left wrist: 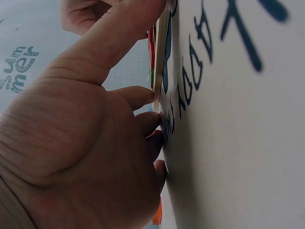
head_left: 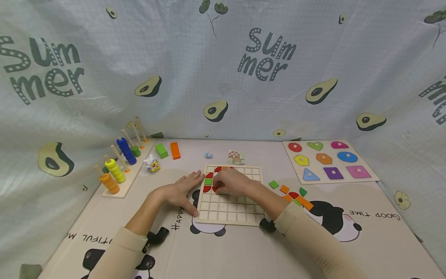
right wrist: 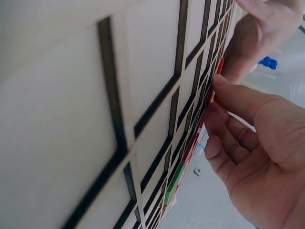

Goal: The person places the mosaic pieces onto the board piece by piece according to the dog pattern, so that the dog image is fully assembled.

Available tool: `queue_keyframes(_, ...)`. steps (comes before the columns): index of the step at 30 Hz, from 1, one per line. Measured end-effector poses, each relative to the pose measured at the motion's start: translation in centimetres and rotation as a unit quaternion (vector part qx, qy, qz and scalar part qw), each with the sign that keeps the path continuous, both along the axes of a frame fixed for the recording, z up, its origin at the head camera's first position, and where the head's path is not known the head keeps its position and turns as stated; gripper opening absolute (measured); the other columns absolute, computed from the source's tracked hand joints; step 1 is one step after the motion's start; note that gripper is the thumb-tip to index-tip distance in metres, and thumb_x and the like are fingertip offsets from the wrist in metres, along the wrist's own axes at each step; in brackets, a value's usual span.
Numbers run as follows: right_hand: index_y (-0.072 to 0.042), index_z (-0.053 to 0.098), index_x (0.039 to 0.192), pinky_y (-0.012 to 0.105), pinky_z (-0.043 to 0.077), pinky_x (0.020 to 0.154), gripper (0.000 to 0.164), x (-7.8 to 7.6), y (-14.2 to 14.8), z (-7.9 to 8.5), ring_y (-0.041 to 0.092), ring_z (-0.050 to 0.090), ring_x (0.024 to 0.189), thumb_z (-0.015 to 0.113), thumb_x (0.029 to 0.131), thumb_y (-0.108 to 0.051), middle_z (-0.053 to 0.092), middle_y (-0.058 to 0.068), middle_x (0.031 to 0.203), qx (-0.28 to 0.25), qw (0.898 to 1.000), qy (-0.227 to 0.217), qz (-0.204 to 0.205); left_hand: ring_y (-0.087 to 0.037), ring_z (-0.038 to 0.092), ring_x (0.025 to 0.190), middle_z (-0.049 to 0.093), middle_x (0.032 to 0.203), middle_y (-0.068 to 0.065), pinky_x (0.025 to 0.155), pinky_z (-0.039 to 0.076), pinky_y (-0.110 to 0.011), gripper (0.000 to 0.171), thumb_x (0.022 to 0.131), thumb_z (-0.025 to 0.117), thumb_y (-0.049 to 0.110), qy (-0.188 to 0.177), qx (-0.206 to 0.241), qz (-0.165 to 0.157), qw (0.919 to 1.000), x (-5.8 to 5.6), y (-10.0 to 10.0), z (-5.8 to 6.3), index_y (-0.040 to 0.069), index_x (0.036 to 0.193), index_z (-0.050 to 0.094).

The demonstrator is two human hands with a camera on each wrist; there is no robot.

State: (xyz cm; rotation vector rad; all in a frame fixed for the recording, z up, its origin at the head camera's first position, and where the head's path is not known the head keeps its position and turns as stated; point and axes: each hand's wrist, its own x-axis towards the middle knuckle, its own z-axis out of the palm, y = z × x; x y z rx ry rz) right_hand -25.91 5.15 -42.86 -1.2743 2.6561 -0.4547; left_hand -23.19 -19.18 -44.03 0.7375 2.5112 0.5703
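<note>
A wooden grid board (head_left: 223,206) lies flat in the middle of the table. Along its left columns sit a green square tile (head_left: 208,181) and red rounded tiles (head_left: 207,189), with more red at the back row. My right hand (head_left: 233,182) reaches over the board and pinches a red tile (head_left: 215,189) between thumb and index finger, low over a cell. Most of that tile is hidden by the fingers. My left hand (head_left: 179,192) rests at the board's left edge, fingers extended, thumb near the front left corner; the left wrist view shows its fingertips along the edge.
Loose orange, green and red tiles (head_left: 304,203) lie right of the board. A patterned card (head_left: 236,157) and small blue figure (head_left: 208,155) are behind it. At left stand a peg stacker (head_left: 130,182), a white toy figure (head_left: 151,162) and two blocks (head_left: 175,150); a shape puzzle (head_left: 299,155) lies back right.
</note>
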Motion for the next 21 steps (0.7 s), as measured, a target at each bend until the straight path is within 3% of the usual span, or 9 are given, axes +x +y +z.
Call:
queue_keyframes(6,-0.017,0.073,0.103,0.025,0.048,0.070,0.020,0.6,2.3,2.1,0.007,0.057,0.077,0.072,0.086,-0.028,0.067,-0.009,0.090,-0.021,0.999,-0.006,-0.025,-0.023,-0.003,0.148,0.001,0.162,-0.001,0.118,0.003,-0.050,0.126,0.058,0.082,0.062,0.001,0.000,0.004,1.0000,0.0,0.1,0.1,0.021,0.156,0.013)
queue_keyframes(12,-0.018,0.069,0.114,0.028,0.050,0.074,0.031,1.2,8.5,4.5,0.012,0.058,0.087,0.071,0.087,-0.034,0.067,-0.005,0.104,-0.073,0.992,-0.023,-0.097,-0.022,-0.003,0.148,0.002,0.162,-0.001,0.118,0.003,-0.050,0.126,0.058,0.083,0.060,0.003,0.002,0.010,0.9999,0.1,0.2,-0.1,0.021,0.156,0.014)
queue_keyframes(16,-0.021,0.065,0.118,0.028,0.052,0.073,0.035,1.5,13.2,4.8,0.012,0.057,0.091,0.070,0.087,-0.038,0.064,-0.009,0.105,-0.095,0.984,-0.044,-0.147,-0.022,-0.003,0.148,0.002,0.162,-0.001,0.118,0.003,-0.051,0.126,0.057,0.084,0.060,0.003,0.006,0.011,0.9999,0.1,0.2,-0.2,0.021,0.156,0.015)
queue_keyframes(21,-0.018,0.063,0.123,0.031,0.052,0.078,0.038,1.6,17.5,4.1,0.017,0.056,0.097,0.071,0.088,-0.030,0.064,0.002,0.114,-0.096,0.973,-0.082,-0.192,-0.024,-0.003,0.148,0.002,0.162,-0.001,0.118,0.004,-0.052,0.126,0.057,0.084,0.059,0.001,0.009,0.018,0.9998,0.1,0.2,-0.2,0.022,0.155,0.015)
